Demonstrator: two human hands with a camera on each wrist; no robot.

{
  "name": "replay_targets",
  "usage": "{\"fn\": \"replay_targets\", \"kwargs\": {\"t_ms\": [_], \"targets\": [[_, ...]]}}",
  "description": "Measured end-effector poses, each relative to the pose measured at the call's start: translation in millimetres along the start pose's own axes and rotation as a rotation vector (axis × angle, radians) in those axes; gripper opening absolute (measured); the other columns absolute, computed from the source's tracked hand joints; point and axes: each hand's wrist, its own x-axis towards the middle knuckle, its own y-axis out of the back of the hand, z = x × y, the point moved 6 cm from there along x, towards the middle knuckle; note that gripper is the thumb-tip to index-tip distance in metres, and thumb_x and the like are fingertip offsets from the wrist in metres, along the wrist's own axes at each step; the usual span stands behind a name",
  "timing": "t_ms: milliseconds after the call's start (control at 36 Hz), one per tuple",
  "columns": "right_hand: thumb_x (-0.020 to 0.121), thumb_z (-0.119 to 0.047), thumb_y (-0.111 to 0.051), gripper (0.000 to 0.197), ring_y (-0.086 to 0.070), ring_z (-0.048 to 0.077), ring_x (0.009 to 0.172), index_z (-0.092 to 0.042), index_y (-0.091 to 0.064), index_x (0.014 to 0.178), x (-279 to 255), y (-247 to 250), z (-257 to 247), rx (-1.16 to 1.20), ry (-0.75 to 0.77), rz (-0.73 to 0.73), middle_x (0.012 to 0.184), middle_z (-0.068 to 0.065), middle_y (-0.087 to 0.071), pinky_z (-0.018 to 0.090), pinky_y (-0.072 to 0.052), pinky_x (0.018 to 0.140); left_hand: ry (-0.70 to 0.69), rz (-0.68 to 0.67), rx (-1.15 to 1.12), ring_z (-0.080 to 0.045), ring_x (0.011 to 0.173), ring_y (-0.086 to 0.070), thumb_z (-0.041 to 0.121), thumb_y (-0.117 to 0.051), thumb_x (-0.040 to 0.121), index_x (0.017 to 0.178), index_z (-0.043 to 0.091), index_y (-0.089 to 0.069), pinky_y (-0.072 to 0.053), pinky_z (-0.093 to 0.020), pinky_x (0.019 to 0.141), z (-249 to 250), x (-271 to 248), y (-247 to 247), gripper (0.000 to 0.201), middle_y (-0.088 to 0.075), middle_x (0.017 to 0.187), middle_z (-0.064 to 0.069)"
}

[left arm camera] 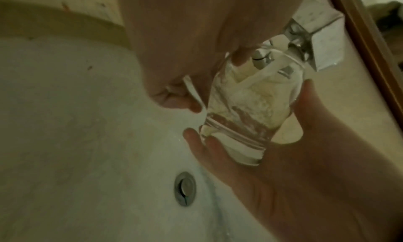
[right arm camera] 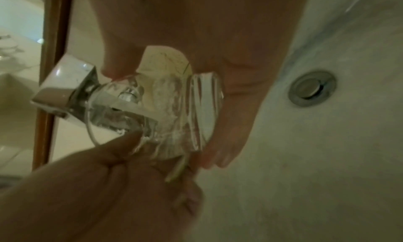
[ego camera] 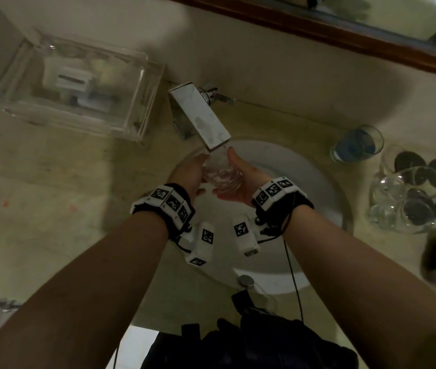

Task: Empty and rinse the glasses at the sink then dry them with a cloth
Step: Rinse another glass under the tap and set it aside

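Note:
Both hands hold one clear glass (ego camera: 219, 174) tilted under the spout of the square chrome tap (ego camera: 200, 115), above the white sink (ego camera: 315, 179). My right hand (ego camera: 241, 179) cups its thick base, fingers underneath and thumb along the side. My left hand (ego camera: 188, 173) grips it near the rim. In the left wrist view, water runs into the glass (left arm camera: 246, 108) and spills off by the left hand (left arm camera: 174, 59), one fingertip showing through the rim; the right hand (left arm camera: 283, 159) cradles the base. In the right wrist view, the glass (right arm camera: 174, 108) points its mouth at the tap (right arm camera: 63, 87).
On the counter to the right stand a glass of blue liquid (ego camera: 355, 145) and several clear glasses (ego camera: 398, 201) among dark round coasters. A clear acrylic box (ego camera: 78, 83) sits at the left of the tap. The drain plug (left arm camera: 185, 189) lies below the hands. A wood-framed mirror (ego camera: 344, 30) runs behind.

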Motion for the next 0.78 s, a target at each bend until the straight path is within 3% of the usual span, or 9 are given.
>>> {"fn": "replay_targets", "kwargs": {"t_ms": [111, 167, 222, 306, 361, 417, 528, 667, 778], "targets": [[0.074, -0.064, -0.066, 0.058, -0.066, 0.023, 0.079, -0.016, -0.063, 0.106, 7.3, 9.9, 1.7, -0.038, 0.037, 0.11, 0.099, 0.008, -0.066, 0.034, -0.054, 0.07, -0.229, 0.045, 0.149, -0.018, 0.089, -0.061, 0.022, -0.049, 0.101, 0.123, 0.024, -0.051, -0.054, -0.037, 0.082, 14.6, 0.4, 5.7, 0.023, -0.061, 0.109, 0.001], [0.076, -0.062, -0.067, 0.051, -0.058, 0.016, 0.051, -0.015, -0.061, 0.094, 12.5, 13.3, 3.4, -0.038, 0.034, 0.134, 0.079, 0.005, -0.059, 0.029, -0.049, 0.059, -0.339, 0.066, 0.277, -0.019, 0.094, -0.062, 0.023, -0.051, 0.101, 0.11, 0.02, -0.059, -0.05, -0.03, 0.082, 23.3, -3.7, 6.4, 0.013, -0.064, 0.11, -0.003], [0.078, -0.062, -0.065, 0.048, -0.052, 0.013, 0.039, -0.016, -0.057, 0.086, 17.6, 13.6, 4.8, -0.04, 0.021, 0.119, 0.072, 0.004, -0.054, 0.024, -0.045, 0.051, -0.387, 0.036, 0.368, -0.018, 0.095, -0.062, 0.03, -0.049, 0.102, 0.102, 0.016, -0.067, -0.043, -0.023, 0.08, 25.1, -4.8, 3.6, 0.023, -0.068, 0.104, -0.002], [0.085, -0.056, -0.06, 0.042, -0.052, 0.016, 0.053, -0.015, -0.055, 0.083, 15.7, 13.3, 1.0, -0.102, 0.054, 0.136, 0.069, 0.004, -0.052, 0.028, -0.047, 0.062, -0.295, -0.048, 0.378, -0.01, 0.087, -0.064, 0.048, -0.039, 0.102, 0.089, 0.018, -0.072, -0.041, -0.023, 0.073, 19.7, -7.6, 1.2, 0.047, -0.071, 0.093, 0.004], [0.09, -0.05, -0.058, 0.034, -0.056, 0.018, 0.069, -0.017, -0.055, 0.083, 13.3, 13.7, -2.4, -0.119, 0.108, 0.154, 0.077, 0.003, -0.056, 0.031, -0.048, 0.07, -0.23, -0.142, 0.372, -0.007, 0.081, -0.067, 0.051, -0.041, 0.1, 0.088, 0.019, -0.072, -0.045, -0.021, 0.071, 14.7, -9.1, -2.5, 0.046, -0.074, 0.094, 0.001], [0.091, -0.046, -0.059, 0.027, -0.058, 0.019, 0.079, -0.02, -0.057, 0.085, 12.5, 15.1, -3.7, -0.087, 0.137, 0.163, 0.086, 0.001, -0.059, 0.03, -0.049, 0.067, -0.189, -0.223, 0.363, -0.004, 0.079, -0.068, 0.038, -0.049, 0.101, 0.096, 0.015, -0.07, -0.051, -0.02, 0.072, 9.4, -8.5, -5.4, 0.031, -0.073, 0.098, -0.002], [0.093, -0.032, -0.06, 0.015, -0.061, 0.018, 0.077, -0.018, -0.059, 0.09, 11.0, 16.9, -1.4, 0.002, 0.162, 0.132, 0.078, 0.001, -0.064, 0.031, -0.051, 0.065, -0.052, -0.329, 0.212, -0.02, 0.101, -0.066, 0.025, -0.066, 0.092, 0.108, 0.014, -0.07, -0.044, -0.03, 0.081, 4.6, -9.6, -7.1, 0.02, -0.071, 0.113, -0.007], [0.092, -0.012, -0.062, 0.026, -0.062, 0.02, 0.09, -0.016, -0.054, 0.117, 6.8, 15.4, -11.9, 0.041, 0.258, 0.094, 0.101, 0.002, -0.061, 0.043, -0.055, 0.083, -0.012, -0.365, 0.049, -0.014, 0.085, -0.063, 0.02, -0.061, 0.094, 0.093, 0.02, -0.069, -0.043, -0.029, 0.077, 8.9, -9.6, -9.1, 0.008, -0.07, 0.091, 0.0], [0.092, -0.038, -0.06, 0.027, -0.066, 0.024, 0.08, -0.017, -0.061, 0.108, 4.4, 10.9, -12.7, -0.008, 0.152, 0.116, 0.098, 0.008, -0.063, 0.038, -0.058, 0.069, -0.044, -0.354, 0.026, -0.01, 0.073, -0.062, 0.015, -0.067, 0.089, 0.088, 0.017, -0.068, -0.041, -0.027, 0.073, 10.3, -11.0, -9.0, 0.003, -0.07, 0.075, 0.003]]}}
